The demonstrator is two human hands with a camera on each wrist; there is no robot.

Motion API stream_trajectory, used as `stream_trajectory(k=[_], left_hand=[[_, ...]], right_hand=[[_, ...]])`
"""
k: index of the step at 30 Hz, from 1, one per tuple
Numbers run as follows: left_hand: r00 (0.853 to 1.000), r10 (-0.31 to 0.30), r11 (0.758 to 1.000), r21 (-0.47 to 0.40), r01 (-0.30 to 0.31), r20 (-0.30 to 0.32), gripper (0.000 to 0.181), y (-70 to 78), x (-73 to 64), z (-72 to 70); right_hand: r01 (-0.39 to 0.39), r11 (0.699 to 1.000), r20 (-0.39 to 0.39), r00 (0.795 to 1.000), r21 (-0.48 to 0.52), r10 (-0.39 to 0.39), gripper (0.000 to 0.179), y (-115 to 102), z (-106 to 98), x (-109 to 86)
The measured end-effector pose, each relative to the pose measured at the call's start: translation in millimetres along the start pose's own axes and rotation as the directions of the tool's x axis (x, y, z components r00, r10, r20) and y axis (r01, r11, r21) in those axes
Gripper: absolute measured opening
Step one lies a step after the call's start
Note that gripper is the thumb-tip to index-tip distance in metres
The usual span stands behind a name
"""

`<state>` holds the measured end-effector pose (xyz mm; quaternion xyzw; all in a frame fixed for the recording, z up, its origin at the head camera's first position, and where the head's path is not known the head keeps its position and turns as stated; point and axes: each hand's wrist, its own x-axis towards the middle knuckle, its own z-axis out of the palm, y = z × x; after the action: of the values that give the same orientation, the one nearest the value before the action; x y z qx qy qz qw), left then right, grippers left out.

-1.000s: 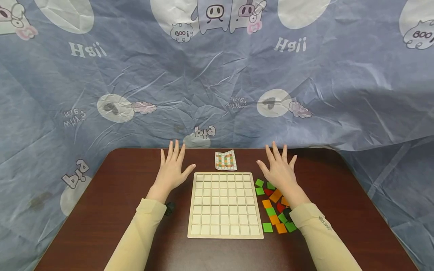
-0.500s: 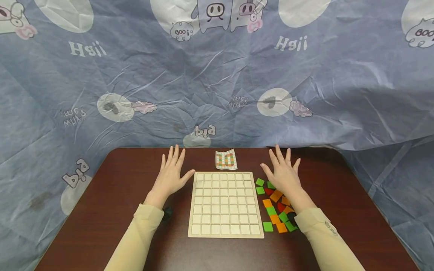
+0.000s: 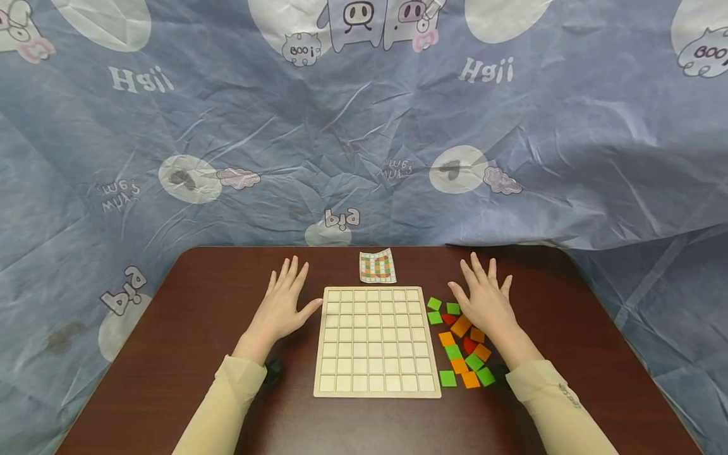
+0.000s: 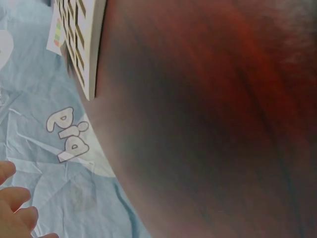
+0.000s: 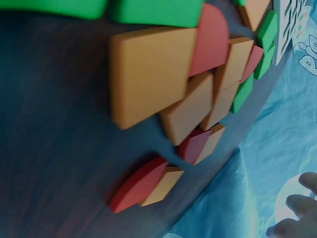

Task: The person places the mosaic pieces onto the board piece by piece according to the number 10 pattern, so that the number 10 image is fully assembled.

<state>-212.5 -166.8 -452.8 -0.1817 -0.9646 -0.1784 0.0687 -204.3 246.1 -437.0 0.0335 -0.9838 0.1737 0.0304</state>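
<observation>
My left hand (image 3: 280, 309) hovers, fingers spread, beside the upper left edge of a pale wooden grid board (image 3: 375, 341); its thumb tip comes close to the rim, and I cannot tell whether they touch. Fingers spread too, my right hand (image 3: 488, 306) is over the far right side of a pile of loose blocks, holding nothing. Green square blocks (image 3: 447, 378), orange blocks (image 3: 470, 379) and red curved blocks (image 3: 469, 345) make up that pile. In the right wrist view, more red blocks (image 5: 138, 186) and orange blocks (image 5: 153, 74) lie where the arm hides them from the head view.
A small printed pattern card (image 3: 378, 266) lies behind the board, its corners curling up. Everything rests on a dark brown table (image 3: 341, 426) with rounded far corners. Behind the table hangs a wrinkled blue-grey cloth (image 3: 318, 126) with cartoon prints.
Both hands have drawn back toward the near side and moved apart, the left slightly leftward, the right to the right. More of the blocks shows now. Board and card stay put.
</observation>
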Motion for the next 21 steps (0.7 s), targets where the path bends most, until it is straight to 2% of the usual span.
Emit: stream_trajectory(k=[14,21], left_hand=[[1.000,0.015,1.000,-0.020,-0.014,0.027,0.081,-1.6,-21.5,7.2],[0.995,0.023,1.000,-0.018,-0.021,0.096,0.076,0.2,-33.3,9.3]], right_hand=[[0.000,1.000,-0.007,1.000,0.005,0.000,0.065,17.3,9.2,-14.1],[0.002,1.000,-0.007,1.000,-0.005,-0.002,0.064,21.8,11.6,-22.2]])
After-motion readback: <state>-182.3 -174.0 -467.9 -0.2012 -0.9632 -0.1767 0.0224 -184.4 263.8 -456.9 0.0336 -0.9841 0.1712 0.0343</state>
